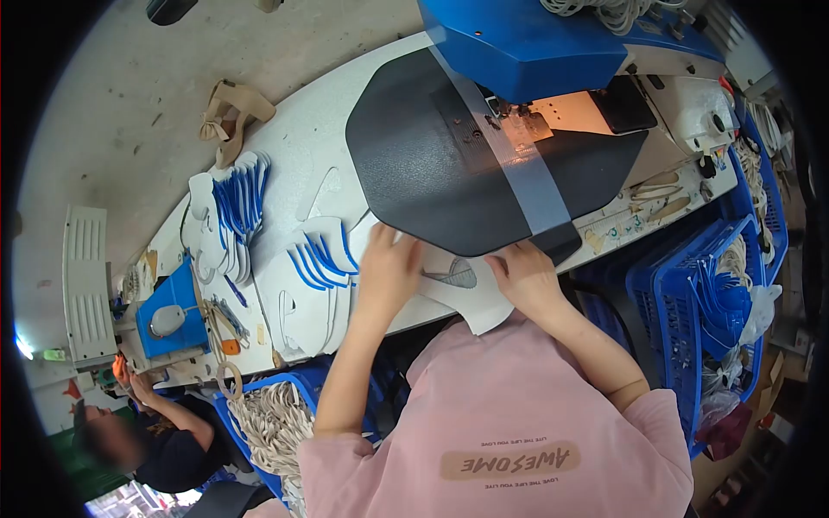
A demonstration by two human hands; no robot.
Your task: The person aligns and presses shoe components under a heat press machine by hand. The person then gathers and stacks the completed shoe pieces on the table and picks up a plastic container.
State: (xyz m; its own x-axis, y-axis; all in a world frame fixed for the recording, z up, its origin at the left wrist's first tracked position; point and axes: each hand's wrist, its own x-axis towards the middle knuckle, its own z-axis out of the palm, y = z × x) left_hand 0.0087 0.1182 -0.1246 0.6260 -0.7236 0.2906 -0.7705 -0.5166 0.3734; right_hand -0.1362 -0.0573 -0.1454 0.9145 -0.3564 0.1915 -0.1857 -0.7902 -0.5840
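White piece (489, 309) overhanging white table (296, 177), blue sewing machine (527, 53), grey floor (112, 112)

White worktop (285, 186), black angular board (406, 147) at centre, blue-edged white pieces (235, 216) left, blue sewing machine (535, 56) far right.

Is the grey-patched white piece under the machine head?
No, the white piece is between the left hand and right hand, in front of the black board.

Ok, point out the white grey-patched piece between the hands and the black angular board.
White grey-patched piece (480, 303): head view, lower part.
Black angular board (458, 192): head view, near its middle.
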